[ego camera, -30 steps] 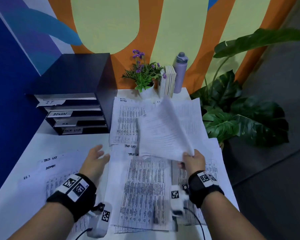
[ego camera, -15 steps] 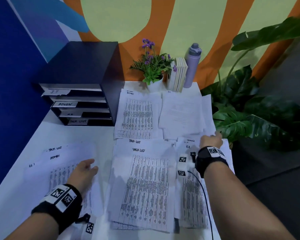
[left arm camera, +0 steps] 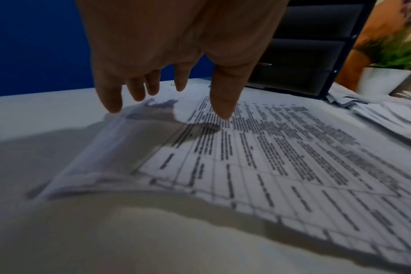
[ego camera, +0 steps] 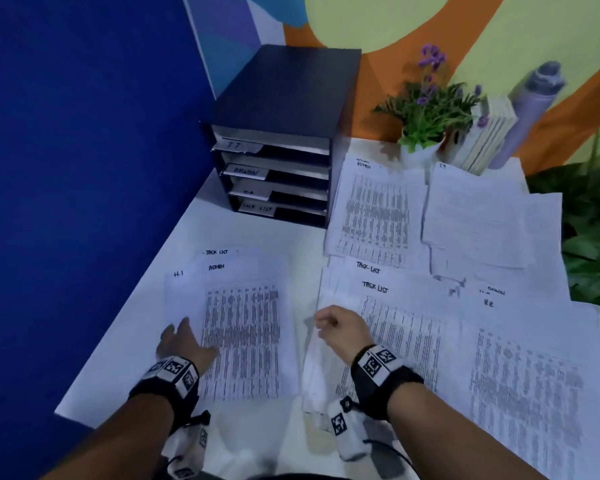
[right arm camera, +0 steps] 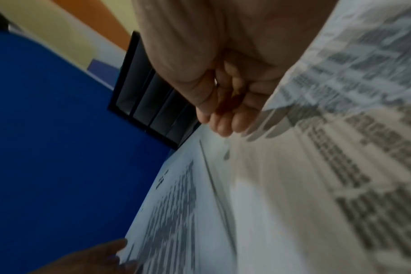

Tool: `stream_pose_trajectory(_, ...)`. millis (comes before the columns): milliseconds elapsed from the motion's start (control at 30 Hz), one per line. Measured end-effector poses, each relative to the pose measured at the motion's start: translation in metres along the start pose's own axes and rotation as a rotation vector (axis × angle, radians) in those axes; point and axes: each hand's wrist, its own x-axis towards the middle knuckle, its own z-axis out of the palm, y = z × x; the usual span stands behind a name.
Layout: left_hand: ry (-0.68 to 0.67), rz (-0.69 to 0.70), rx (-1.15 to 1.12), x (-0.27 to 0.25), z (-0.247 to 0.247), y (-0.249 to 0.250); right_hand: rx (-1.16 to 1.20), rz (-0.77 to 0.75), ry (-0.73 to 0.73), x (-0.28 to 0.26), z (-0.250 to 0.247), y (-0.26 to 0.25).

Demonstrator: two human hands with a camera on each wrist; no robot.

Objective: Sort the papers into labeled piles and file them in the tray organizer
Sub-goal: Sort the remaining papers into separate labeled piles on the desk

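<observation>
Currently right hand (ego camera: 340,327) is curled, pinching the left edge of the TASK LIST pile (ego camera: 388,341), that edge lifted off the table (ego camera: 257,233). Left hand (ego camera: 182,344) lies with fingers (left arm camera: 223,96) spread and straight on the left pile (ego camera: 243,327), topped ADMIN. Both piles run long axis toward the tray organizer (ego camera: 281,140) at the far left, headings at the far end. More sheets (ego camera: 378,209) lie right of the organizer.
</observation>
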Motion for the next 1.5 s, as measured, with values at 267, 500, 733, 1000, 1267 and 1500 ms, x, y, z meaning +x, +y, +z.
stream_pose_trajectory(267, -0.079, 0.208, 0.071, 0.000, 0.017, -0.024, -0.359, 0.062, -0.050, 0.002, 0.052, -0.031)
stream_pose_trajectory(500, -0.010, 0.248, -0.307, 0.013, 0.013, -0.032, -0.550, -0.051, 0.093, 0.000, 0.067, -0.046)
stream_pose_trajectory(733, -0.145, 0.084, -0.271, 0.023, -0.013, -0.019, -0.114, 0.076, 0.365, 0.014, 0.042, -0.046)
stream_pose_trajectory(1000, -0.432, 0.223, -0.917, -0.003, -0.043, 0.017, 0.297, 0.086, 0.285, 0.005, 0.004, -0.043)
stream_pose_trajectory(1267, -0.160, 0.401, -0.847, -0.044, -0.049, 0.071, 0.290, 0.090, 0.336, -0.010, -0.047, -0.026)
stream_pose_trajectory(1500, -0.187, 0.387, -1.034, -0.071, -0.044, 0.112, 0.322, 0.144, 0.474, -0.021, -0.114, 0.005)
